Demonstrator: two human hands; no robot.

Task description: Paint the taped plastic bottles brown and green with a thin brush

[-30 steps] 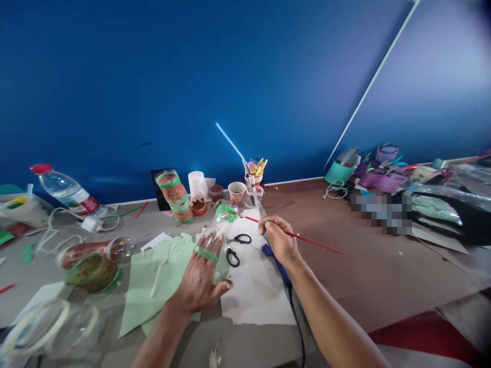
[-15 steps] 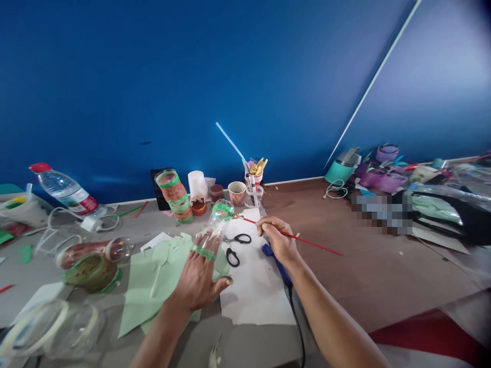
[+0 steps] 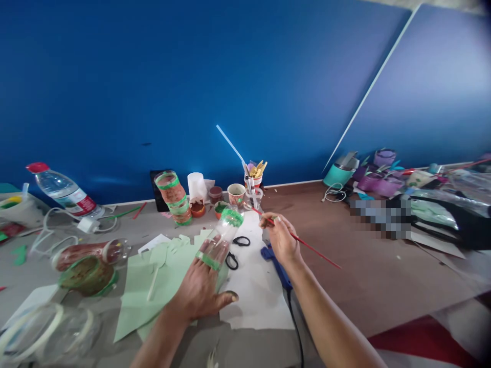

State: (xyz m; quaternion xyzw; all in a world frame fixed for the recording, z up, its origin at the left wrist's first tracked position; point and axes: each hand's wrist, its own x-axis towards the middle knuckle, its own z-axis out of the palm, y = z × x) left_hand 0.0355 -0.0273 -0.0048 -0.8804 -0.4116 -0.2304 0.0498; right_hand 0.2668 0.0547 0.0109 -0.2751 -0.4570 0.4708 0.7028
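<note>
My left hand point(image 3: 201, 286) has its fingers stretched inside a clear plastic bottle piece point(image 3: 226, 236), holding it up from within. Green paint rings both ends of the piece. In my right hand point(image 3: 282, 237) a thin red paintbrush point(image 3: 312, 246) is pinched near its front. The brush tip is raised just beyond the far green end, apart from it, in front of a patterned paper cup point(image 3: 236, 193). Behind the bottle piece stands a small pot of green paint point(image 3: 220, 208). Black-handled scissors point(image 3: 232, 260) lie beneath, their blades partly hidden.
White paper point(image 3: 255, 301) and green paper point(image 3: 134, 299) cover the middle. A blue corded tool point(image 3: 278, 268) lies by my right forearm. At the back stand a painted cylinder point(image 3: 172, 197) and a cup of utensils point(image 3: 256, 179). A water bottle point(image 3: 67, 191) leans at left.
The brush has lifted off the green end of the bottle piece and moved up and right. The bottle piece has shifted slightly right and down, uncovering the green paint pot.
</note>
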